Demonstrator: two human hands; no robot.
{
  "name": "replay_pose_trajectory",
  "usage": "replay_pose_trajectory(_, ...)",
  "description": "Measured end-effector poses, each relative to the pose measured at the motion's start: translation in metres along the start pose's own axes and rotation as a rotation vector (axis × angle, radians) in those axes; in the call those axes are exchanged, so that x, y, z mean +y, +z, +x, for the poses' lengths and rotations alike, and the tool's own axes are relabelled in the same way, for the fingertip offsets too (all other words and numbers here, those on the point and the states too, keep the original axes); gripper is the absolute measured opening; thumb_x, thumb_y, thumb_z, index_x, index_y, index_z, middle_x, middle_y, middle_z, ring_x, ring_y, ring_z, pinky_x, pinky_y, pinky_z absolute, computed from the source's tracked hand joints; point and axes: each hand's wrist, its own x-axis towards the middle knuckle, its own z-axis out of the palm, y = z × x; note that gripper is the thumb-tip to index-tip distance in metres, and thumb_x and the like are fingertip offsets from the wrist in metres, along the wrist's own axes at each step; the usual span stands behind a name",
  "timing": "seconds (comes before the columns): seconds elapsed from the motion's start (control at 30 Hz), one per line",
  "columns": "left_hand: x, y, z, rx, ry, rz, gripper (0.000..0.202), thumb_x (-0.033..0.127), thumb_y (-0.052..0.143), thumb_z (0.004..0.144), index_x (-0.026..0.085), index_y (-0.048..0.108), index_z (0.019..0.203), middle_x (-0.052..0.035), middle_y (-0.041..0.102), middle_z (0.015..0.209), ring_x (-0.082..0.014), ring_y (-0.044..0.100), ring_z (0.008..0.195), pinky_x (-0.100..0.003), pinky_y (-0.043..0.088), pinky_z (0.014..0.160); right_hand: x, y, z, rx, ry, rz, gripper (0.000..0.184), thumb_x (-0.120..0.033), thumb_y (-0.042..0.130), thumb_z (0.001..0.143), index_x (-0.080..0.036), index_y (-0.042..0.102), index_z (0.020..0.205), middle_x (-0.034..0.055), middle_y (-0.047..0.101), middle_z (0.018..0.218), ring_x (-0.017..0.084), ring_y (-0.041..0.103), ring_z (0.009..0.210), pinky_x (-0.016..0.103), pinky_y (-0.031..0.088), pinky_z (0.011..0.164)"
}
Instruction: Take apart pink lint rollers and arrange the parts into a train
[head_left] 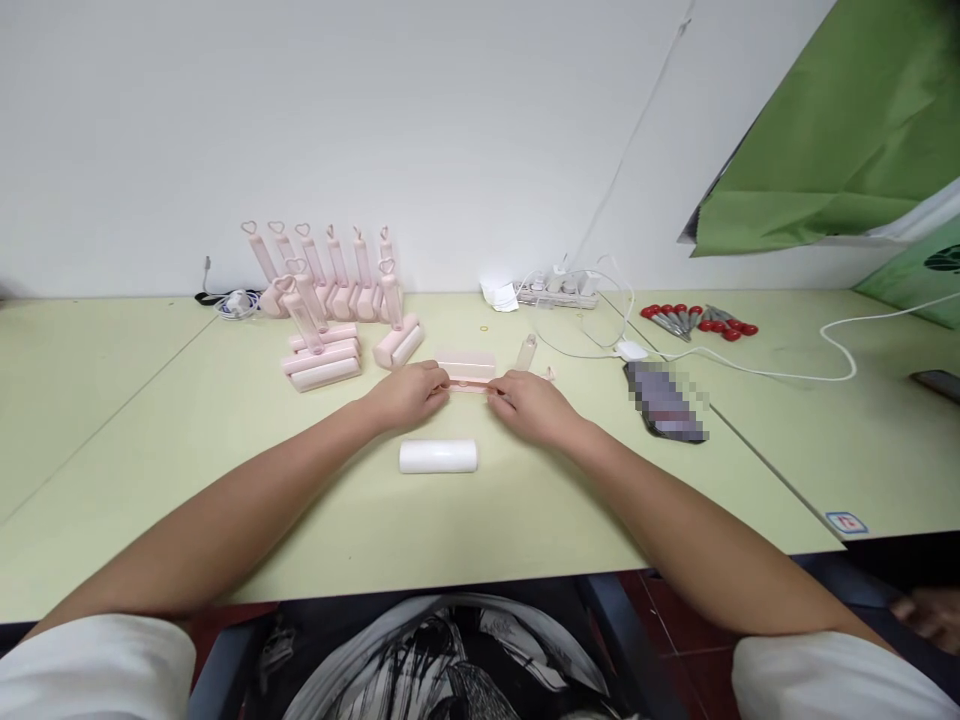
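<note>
My left hand (409, 395) and my right hand (534, 405) are closed on the two ends of a narrow pink lint roller part (469, 386), pinched between fingers and thumbs. Just behind it lies a wider pale pink cover (466, 365); whether the two are joined I cannot tell. Nearer to me, a white lint roll (438, 456) rests on its side. Beyond my right hand stands a clear pink handle (526, 352), with a small pink heart-shaped loop (550, 374) beside it. My fingertips are partly hidden behind the hands.
Several pink lint rollers (330, 357) with heart-topped handles stand at the back left. A power strip (559, 292) with cables lies by the wall. To the right are a phone (666, 402), a white cable (795, 372) and several red-handled tools (679, 318). A person's hand (930, 615) shows at far right.
</note>
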Motion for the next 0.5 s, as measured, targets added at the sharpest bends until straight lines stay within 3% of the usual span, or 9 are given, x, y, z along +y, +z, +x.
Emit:
replay_pose_trajectory(0.17, 0.001, -0.004, 0.008, 0.029, -0.085, 0.016, 0.024, 0.029, 0.047, 0.093, 0.018, 0.067, 0.099, -0.0082, 0.067, 0.097, -0.0222, 0.063, 0.089, -0.034, 0.047, 0.077, 0.001, 0.003, 0.008, 0.031, 0.094, 0.014, 0.035, -0.027, 0.043, 0.100, -0.015, 0.066, 0.123, 0.0142, 0.068, 0.111, 0.026, 0.063, 0.100, 0.032, 0.042, 0.076)
replay_pose_trajectory(0.3, 0.028, -0.024, -0.008, 0.058, -0.218, 0.051, 0.034, 0.041, 0.043, 0.096, 0.019, 0.067, 0.106, -0.0096, 0.068, 0.107, -0.0244, 0.065, 0.094, -0.034, 0.046, 0.075, -0.002, 0.002, 0.000, 0.137, 0.057, 0.118, 0.037, -0.026, 0.048, 0.097, -0.014, 0.064, 0.129, 0.0149, 0.067, 0.119, 0.026, 0.062, 0.106, 0.033, 0.045, 0.084)
replay_pose_trajectory(0.4, 0.053, -0.032, -0.031, -0.168, -0.098, -0.046, 0.050, 0.063, 0.058, 0.085, 0.022, 0.066, 0.113, -0.0081, 0.070, 0.108, -0.0262, 0.066, 0.094, -0.034, 0.046, 0.073, -0.012, -0.004, -0.013, -0.015, -0.085, 0.349, 0.037, -0.030, 0.056, 0.092, -0.017, 0.066, 0.125, 0.0089, 0.072, 0.111, 0.018, 0.064, 0.085, 0.029, 0.046, 0.074)
replay_pose_trajectory(0.5, 0.062, -0.026, -0.050, -0.300, -0.006, -0.047, 0.044, 0.055, 0.070, 0.076, 0.024, 0.067, 0.108, -0.0063, 0.071, 0.102, -0.0268, 0.066, 0.089, -0.034, 0.045, 0.071, -0.024, -0.007, -0.023, -0.262, -0.200, 0.517, 0.037, -0.032, 0.064, 0.086, -0.021, 0.069, 0.122, 0.0023, 0.073, 0.096, 0.012, 0.058, 0.066, 0.024, 0.042, 0.060)
